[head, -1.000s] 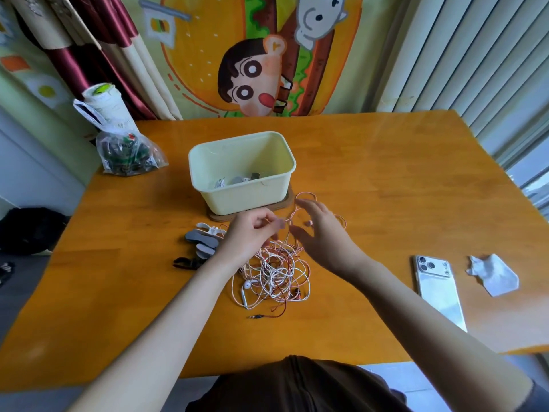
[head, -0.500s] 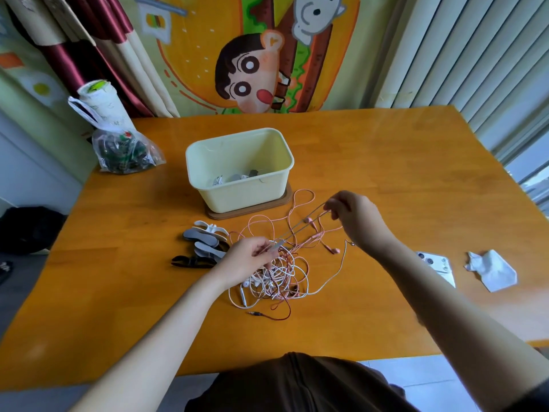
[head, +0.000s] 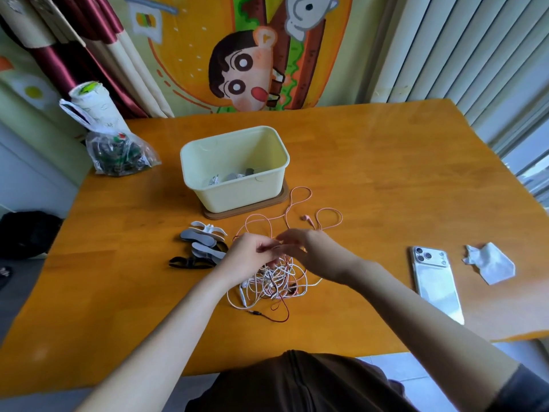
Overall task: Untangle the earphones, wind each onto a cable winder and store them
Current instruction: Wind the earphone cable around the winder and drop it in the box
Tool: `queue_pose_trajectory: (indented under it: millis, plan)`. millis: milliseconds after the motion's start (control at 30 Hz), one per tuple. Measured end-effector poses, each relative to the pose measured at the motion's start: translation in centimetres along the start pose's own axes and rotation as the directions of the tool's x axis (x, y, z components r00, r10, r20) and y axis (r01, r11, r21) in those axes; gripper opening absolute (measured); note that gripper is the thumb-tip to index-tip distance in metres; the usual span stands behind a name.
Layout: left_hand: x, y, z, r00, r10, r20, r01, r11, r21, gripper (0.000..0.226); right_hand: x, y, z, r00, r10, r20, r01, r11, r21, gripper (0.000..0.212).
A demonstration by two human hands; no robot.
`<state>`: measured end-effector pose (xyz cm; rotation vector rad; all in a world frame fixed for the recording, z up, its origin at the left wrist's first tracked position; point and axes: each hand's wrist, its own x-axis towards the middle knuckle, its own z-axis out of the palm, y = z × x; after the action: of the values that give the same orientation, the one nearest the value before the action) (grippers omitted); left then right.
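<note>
A tangle of white, pink and dark red earphone cables point(head: 274, 285) lies on the orange table point(head: 386, 185) in front of me. My left hand point(head: 252, 254) and my right hand point(head: 309, 248) meet just above the tangle, fingers pinching strands of cable. Loose pink cable loops point(head: 300, 209) with an earbud lie beyond the hands. Several grey, white and black cable winders point(head: 202, 245) are piled to the left of my left hand. A pale yellow box point(head: 237, 185) on a brown lid stands behind, with wound earphones inside.
A white phone point(head: 435, 281) lies face down at the right, with a crumpled white tissue point(head: 490, 263) beside it. A clear plastic bag point(head: 118, 153) and a white roll sit at the table's far left corner.
My right hand has let the stretched pink cable drop and come back left to the tangle. My left hand stays over the tangle. The pink loops now lie loose on the table.
</note>
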<state>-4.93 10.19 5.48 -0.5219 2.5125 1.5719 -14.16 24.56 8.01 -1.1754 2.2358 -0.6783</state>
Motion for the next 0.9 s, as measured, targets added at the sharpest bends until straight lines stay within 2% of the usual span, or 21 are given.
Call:
queue_pose_trajectory:
  millis: [67,167,300,467,633,800,900]
  plan:
    - [-0.1,0.0,0.2,1.000,0.010,0.010,-0.011,1.000,0.013,0.017,0.3,-0.3,0.1,1.000,0.026,0.003,-0.026,1.000,-0.015,0.028]
    - [-0.3,-0.2,0.2,1.000,0.005,-0.020,-0.005,1.000,-0.025,0.013,0.6,-0.2,-0.1,0.998,0.057,0.020,-0.056,0.998,-0.033,0.034]
    - [-0.5,-0.2,0.6,1.000,-0.005,0.021,0.007,0.996,-0.091,0.013,0.4,-0.3,-0.4,0.998,0.063,0.008,-0.062,0.996,-0.070,0.034]
    - [-0.1,-0.2,0.4,0.998,-0.018,-0.065,0.011,0.994,-0.105,0.018,0.2,-0.2,-2.2,0.984,0.074,-0.161,-0.076,0.997,-0.007,0.023]
    - [0.3,-0.9,0.2,0.997,0.012,-0.076,-0.016,0.999,-0.046,0.006,0.0,0.0,-3.2,0.950,0.047,-0.310,-0.029,0.998,0.064,0.021]
    - [0.8,-1.0,0.0,0.988,0.023,-0.155,-0.028,0.999,-0.032,0.012,-0.2,-0.4,-3.5,0.903,0.069,-0.424,-0.022,0.993,0.115,0.023]
    - [0.5,-0.8,-0.4,0.978,0.031,-0.204,-0.049,0.995,-0.086,0.012,-0.4,-0.9,-4.2,0.870,0.080,-0.487,-0.004,0.988,0.154,0.023]
